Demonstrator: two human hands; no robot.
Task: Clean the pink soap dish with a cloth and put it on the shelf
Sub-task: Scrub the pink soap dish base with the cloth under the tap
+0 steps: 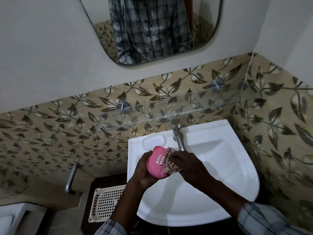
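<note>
The pink soap dish [156, 161], oval with small drain slots, is held over the left part of the white sink [211, 192]. My left hand [144, 173] grips it from the left and below. My right hand [188, 164] presses a checked brown-and-white cloth [170, 162] against the dish's right half, hiding that side. The glass shelf [177, 109] hangs on two metal pegs on the leaf-patterned tile wall, above the sink, with nothing on it.
A chrome tap [177, 134] stands at the sink's back, just beyond the cloth. A cream plastic basket [105, 203] lies on a dark stand left of the sink. A metal pipe [71, 178] sticks out of the wall at left. A mirror [152, 29] hangs above.
</note>
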